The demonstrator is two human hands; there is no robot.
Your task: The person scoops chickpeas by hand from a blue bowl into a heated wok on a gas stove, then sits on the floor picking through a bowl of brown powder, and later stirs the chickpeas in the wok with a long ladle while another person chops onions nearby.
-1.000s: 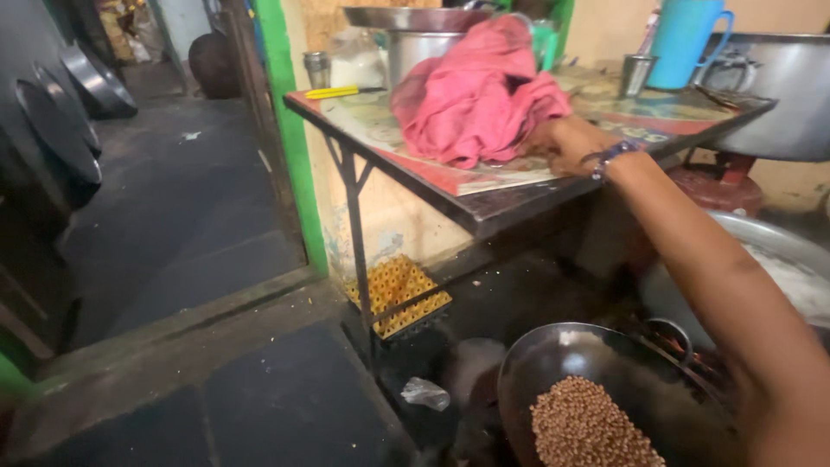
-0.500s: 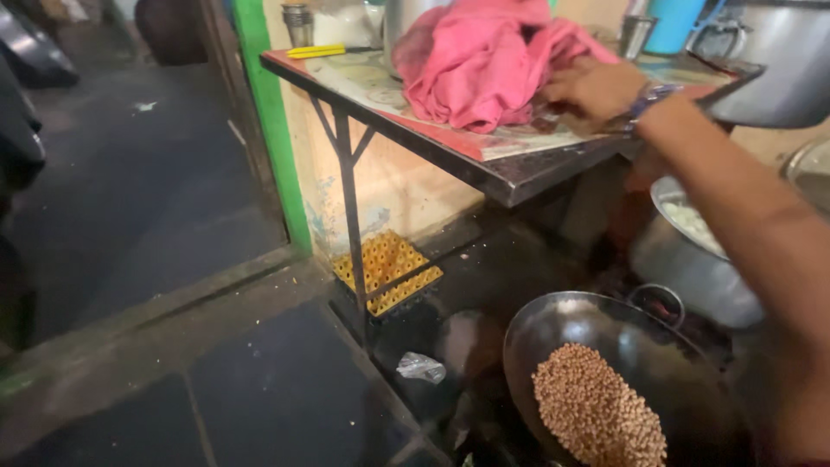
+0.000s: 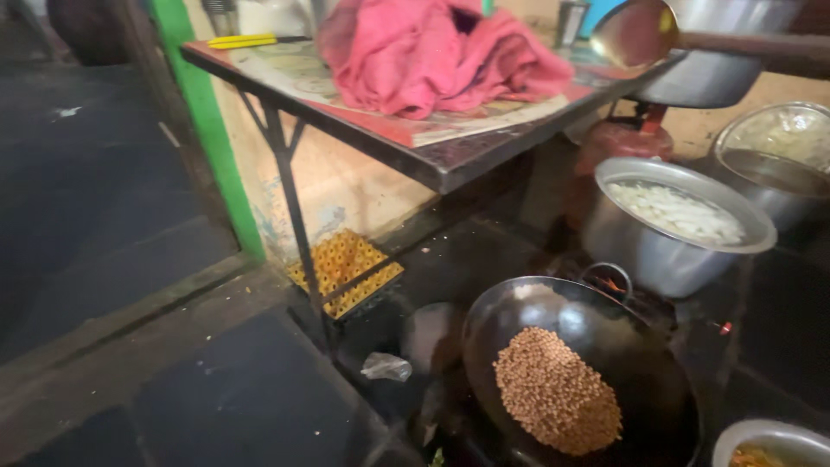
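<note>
The counter (image 3: 450,160) runs across the upper middle of the view, its far end lost behind a heaped pink cloth (image 3: 432,56) whose top is cut off by the frame. Below it a dark wok (image 3: 596,346) holds a mound of brown roasted nuts (image 3: 558,402); its lower rim fades into shadow. A steel pot (image 3: 674,229) of pale chopped pieces stands beyond the wok, and a second vessel (image 3: 774,164) at the right edge is only partly in frame, its contents too blurred to name. A large pot (image 3: 722,52) sits on the counter's right end, cropped at the top. A ladle (image 3: 635,35) hangs above the counter's right end, its bowl catching reddish light, its handle running off to the right edge. No hand shows anywhere, so whether the fingers are spread, pressed or pinching the handle cannot be told, nor which hand carries it. A yellow tool (image 3: 246,40) lies far left on the counter.
</note>
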